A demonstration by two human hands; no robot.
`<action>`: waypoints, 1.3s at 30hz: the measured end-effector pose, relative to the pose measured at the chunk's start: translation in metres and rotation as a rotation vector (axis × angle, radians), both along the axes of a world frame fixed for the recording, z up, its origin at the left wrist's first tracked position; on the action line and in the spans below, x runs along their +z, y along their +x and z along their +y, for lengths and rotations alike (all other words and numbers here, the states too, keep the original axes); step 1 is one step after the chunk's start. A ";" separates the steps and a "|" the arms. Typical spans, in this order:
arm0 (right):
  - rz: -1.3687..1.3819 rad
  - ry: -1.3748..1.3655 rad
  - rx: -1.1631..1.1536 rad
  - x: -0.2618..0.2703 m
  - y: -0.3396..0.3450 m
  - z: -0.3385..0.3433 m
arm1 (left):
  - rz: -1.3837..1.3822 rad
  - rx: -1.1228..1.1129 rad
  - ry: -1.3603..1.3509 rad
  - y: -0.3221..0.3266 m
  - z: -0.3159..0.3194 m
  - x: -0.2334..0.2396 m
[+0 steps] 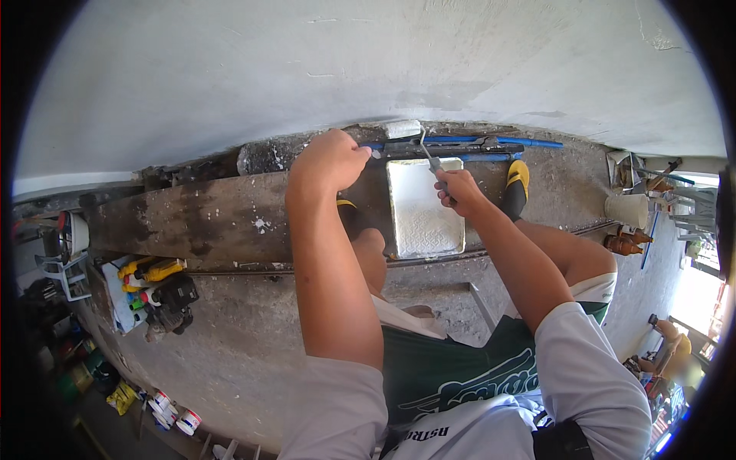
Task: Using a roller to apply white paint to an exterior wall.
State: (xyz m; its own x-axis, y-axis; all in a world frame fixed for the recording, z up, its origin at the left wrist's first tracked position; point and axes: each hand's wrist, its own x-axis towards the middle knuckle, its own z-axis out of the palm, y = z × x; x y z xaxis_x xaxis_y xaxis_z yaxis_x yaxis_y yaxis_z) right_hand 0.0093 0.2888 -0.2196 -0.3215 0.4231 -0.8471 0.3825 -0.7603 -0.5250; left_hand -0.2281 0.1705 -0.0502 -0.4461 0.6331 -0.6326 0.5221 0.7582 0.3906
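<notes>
My right hand is closed around the grey handle of a paint roller. The white roller cover lies low by the foot of the painted wall, beyond the paint tray. A white paint tray with a patterned ramp and white paint in it rests between my feet, just below the roller's handle. To the left of the tray, my left hand is raised with its fingers curled; a small pale bit shows near the fingertips, and whether they pinch it cannot be told.
Blue and black poles lie along the wall base. A paint-spotted board runs leftward. Power tools stand lower left. On the right are a white bucket, brown bottles and another person.
</notes>
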 end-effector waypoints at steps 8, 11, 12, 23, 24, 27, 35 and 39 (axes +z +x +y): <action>0.012 -0.069 -0.113 -0.020 -0.016 0.011 | 0.016 -0.003 0.055 -0.001 0.002 0.001; 0.029 -0.079 -0.139 -0.021 -0.020 0.015 | 0.012 -0.011 0.063 0.000 0.002 0.003; 0.016 -0.060 -0.127 -0.019 -0.021 0.017 | 0.010 0.002 0.044 0.002 0.004 0.007; 0.089 -0.068 -0.170 0.055 -0.015 0.017 | -0.009 0.009 0.042 0.011 0.011 0.014; 0.110 -0.070 -0.166 0.064 -0.013 0.015 | -0.010 -0.005 0.047 0.011 0.011 0.013; 0.119 -0.042 -0.155 0.080 -0.011 0.010 | -0.011 -0.015 0.043 0.011 0.011 0.013; 0.046 -0.036 -0.193 0.017 -0.031 0.015 | 0.016 -0.019 0.033 0.017 0.019 0.020; 0.022 -0.088 -0.257 -0.011 -0.044 0.022 | 0.029 -0.032 0.031 0.017 0.023 0.016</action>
State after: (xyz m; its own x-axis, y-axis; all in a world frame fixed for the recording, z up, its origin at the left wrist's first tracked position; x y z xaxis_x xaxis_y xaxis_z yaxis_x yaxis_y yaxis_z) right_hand -0.0349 0.3108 -0.2309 -0.2319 0.4184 -0.8781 0.1602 -0.8740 -0.4588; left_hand -0.2106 0.1939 -0.0339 -0.4432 0.6663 -0.5997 0.5573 0.7287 0.3979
